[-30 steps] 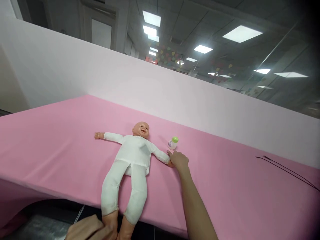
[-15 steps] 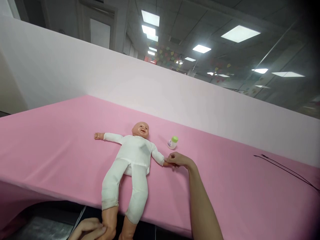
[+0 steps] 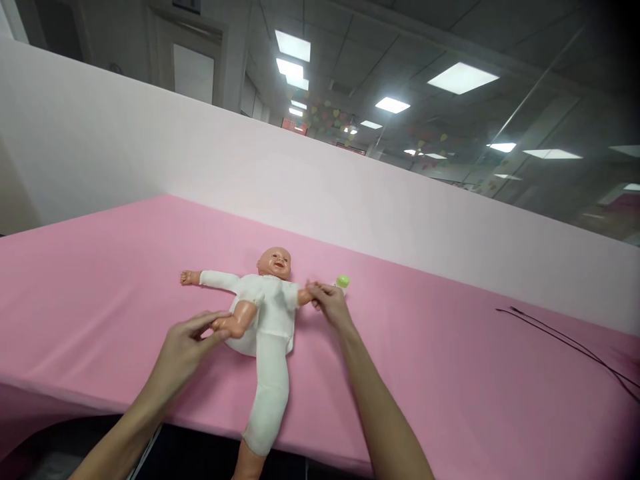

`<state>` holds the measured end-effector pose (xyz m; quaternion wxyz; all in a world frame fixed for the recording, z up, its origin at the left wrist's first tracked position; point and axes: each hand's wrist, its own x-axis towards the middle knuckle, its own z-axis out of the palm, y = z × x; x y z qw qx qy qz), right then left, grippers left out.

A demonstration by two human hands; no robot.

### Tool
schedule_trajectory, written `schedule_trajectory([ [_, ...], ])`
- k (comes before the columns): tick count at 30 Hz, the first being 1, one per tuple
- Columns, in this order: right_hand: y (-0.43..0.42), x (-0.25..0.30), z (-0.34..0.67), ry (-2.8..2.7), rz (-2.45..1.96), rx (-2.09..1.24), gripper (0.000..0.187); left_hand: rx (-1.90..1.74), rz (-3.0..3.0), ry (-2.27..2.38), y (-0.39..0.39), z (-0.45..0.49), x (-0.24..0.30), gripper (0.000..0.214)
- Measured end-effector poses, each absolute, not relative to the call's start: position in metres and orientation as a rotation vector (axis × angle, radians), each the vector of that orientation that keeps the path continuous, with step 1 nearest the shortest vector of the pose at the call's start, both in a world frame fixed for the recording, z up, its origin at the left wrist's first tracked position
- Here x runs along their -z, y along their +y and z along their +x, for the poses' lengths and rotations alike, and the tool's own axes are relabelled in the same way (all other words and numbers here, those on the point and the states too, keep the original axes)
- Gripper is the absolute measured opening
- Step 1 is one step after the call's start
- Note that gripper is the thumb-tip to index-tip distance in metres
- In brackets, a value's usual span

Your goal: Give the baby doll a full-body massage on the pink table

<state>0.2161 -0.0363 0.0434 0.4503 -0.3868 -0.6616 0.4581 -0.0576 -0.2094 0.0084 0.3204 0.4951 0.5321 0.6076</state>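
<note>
On my left hand (image 3: 183,348) the fingers pinch the cloth-bodied doll's (image 3: 267,312) smooth plastic foot (image 3: 231,325); my right hand (image 3: 329,305) fingers clamp its wrist.

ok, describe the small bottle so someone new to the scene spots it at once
On the pink table, a doll in white lies on its back near the middle. Just beyond the doll's arm held by the right hand, toward the pale wall, sits the small bottle, partly hidden by that hand. Its bright green cap is the only green on the cloth.
</note>
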Motion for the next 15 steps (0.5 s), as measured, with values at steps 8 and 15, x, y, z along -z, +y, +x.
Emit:
schedule_trajectory([
  [8,-0.029,-0.027,0.205,-1.405,-0.912,-1.163,0.044,-1.503,1.164,1.4,-0.21,-0.064,-0.01,0.048],
  [15,0.007,-0.001,0.248,-0.785,-1.164,-1.123,0.028,-1.3,1.281,1.286,-0.313,-0.093,0.08,0.033],
])
